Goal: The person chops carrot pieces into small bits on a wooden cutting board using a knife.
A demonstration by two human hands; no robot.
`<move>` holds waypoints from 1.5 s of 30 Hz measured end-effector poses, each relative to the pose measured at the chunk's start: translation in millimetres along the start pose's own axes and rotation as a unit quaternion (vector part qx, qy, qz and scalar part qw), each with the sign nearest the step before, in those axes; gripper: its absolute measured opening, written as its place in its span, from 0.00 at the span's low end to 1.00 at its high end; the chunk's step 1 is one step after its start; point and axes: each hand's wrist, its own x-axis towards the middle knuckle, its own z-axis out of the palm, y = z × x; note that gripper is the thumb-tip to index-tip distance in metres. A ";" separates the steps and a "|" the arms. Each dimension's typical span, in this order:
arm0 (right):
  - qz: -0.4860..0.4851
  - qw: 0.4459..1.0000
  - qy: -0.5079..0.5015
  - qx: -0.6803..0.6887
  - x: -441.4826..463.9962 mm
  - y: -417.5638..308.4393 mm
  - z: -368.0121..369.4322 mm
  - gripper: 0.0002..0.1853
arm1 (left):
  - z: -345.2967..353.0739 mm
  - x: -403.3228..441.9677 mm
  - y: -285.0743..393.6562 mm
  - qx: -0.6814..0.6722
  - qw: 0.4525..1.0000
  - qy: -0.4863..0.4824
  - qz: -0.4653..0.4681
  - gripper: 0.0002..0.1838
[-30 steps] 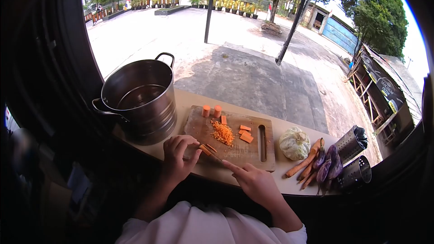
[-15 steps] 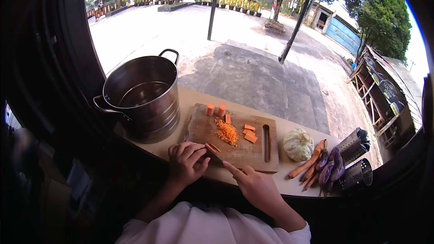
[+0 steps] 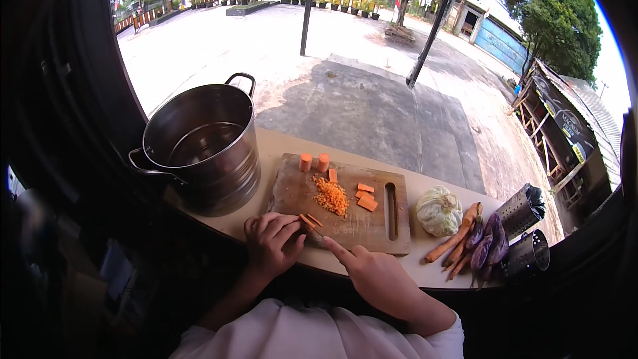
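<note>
My left hand [image 3: 274, 240] is closed at the near left edge of the wooden cutting board [image 3: 359, 229], its fingers curled over a carrot piece [image 3: 307, 221]. My right hand [image 3: 372, 272] grips a knife [image 3: 318, 233], index finger stretched along its back; the handle is hidden in the palm. The blade is beside my left fingertips, at thin carrot strips. Behind it lies a heap of finely diced carrot [image 3: 331, 197]. Flat carrot slices [image 3: 366, 201] rest right of the heap. Two carrot chunks [image 3: 314, 162] stand upright at the board's far edge.
A large steel pot [image 3: 203, 153] with two handles stands left of the board. To the right are a cabbage [image 3: 438, 211], whole carrots [image 3: 453, 242] and purple eggplants [image 3: 488, 246]. Two perforated metal holders [image 3: 524, 258] are at the counter's right end. Beyond the counter [image 3: 415, 262] is a paved yard.
The view has shifted slightly. The blade has tilted a little beside the carrot strips, and one strip now leans apart from the piece. Both hands stay in nearly the same place.
</note>
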 end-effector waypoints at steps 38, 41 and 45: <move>0.034 0.996 0.072 0.041 -14.9 3.4 36.6 0.39 | -2.7 1.5 0.3 -0.013 1.000 0.020 0.009 0.09; 0.022 0.997 0.063 0.043 -14.5 5.5 33.4 0.41 | -2.8 1.3 0.6 -0.015 1.000 0.022 0.009 0.09; 0.033 0.996 0.066 0.057 -11.1 7.7 30.4 0.34 | 0.1 -1.0 -0.7 -0.012 1.000 0.025 0.008 0.08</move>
